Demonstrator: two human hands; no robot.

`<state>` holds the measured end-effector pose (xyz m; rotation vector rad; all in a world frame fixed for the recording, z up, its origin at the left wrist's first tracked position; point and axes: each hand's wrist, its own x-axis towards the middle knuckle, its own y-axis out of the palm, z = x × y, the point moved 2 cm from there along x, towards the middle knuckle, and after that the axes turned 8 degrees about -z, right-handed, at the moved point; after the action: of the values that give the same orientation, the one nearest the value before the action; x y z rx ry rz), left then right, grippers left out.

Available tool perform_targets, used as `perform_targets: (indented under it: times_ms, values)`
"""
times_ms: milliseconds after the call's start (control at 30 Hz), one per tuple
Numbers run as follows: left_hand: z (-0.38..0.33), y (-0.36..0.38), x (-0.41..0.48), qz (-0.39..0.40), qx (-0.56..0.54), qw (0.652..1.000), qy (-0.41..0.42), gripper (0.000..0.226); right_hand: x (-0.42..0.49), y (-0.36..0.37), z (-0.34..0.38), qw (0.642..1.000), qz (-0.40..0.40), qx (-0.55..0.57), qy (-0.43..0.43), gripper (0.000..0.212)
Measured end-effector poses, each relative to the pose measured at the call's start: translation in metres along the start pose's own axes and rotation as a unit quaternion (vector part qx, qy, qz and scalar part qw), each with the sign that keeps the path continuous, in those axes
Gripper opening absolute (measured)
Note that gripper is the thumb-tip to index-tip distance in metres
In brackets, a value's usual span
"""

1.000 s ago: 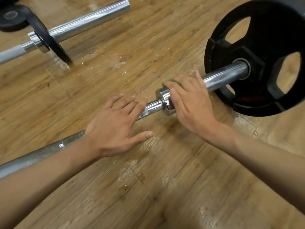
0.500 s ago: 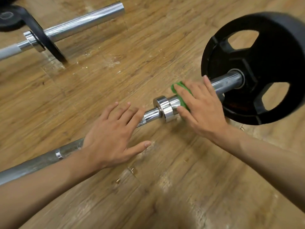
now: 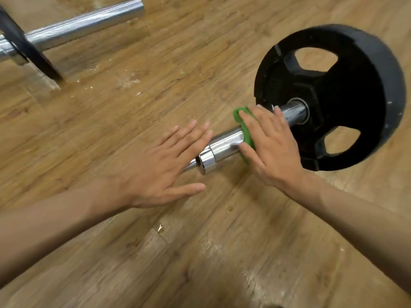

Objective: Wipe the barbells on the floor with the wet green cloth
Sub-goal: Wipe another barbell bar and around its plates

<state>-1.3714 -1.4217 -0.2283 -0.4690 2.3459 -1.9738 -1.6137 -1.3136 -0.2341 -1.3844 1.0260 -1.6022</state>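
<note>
Near barbell (image 3: pixel 226 144): lies on the wooden floor (image 3: pixel 200 252), its chrome sleeve running up to the right into a black plate (image 3: pixel 355 92) that stands on edge.
Green cloth (image 3: pixel 245 127): draped over the sleeve between the collar (image 3: pixel 206 162) and the plate, only its left edge peeking out from under the hand.
Right hand (image 3: pixel 271 147): laid flat on the cloth, fingers straight, pressing it onto the sleeve (no curl round the bar that I can see).
Left hand (image 3: pixel 160 165): flat as well, fingers straight and splayed, resting over the thinner shaft just left of the collar.
Second barbell (image 3: pixel 84 25): well apart at the top left, also on the floor, carrying a thin black plate (image 3: pixel 24 47).
Floor between them: pale scuffs and chips.
</note>
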Motion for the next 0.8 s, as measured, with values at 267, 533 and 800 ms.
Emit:
perform_targets:
  times_ms: [267,533,800]
  values:
    - [-0.013,0.008,-0.008,-0.010,-0.009,1.000,0.016,0.093,-0.024,-0.002,0.066,0.997,0.013,0.082,0.003,0.075]
    - [-0.025,0.013,-0.007,-0.023,0.020,0.999,0.037,0.094,-0.010,-0.010,-0.004,0.976,-0.059,0.021,0.207,0.076]
    - [-0.029,0.012,-0.013,-0.037,0.055,0.998,0.025,0.083,-0.024,-0.010,0.007,0.997,0.050,0.000,-0.061,0.070]
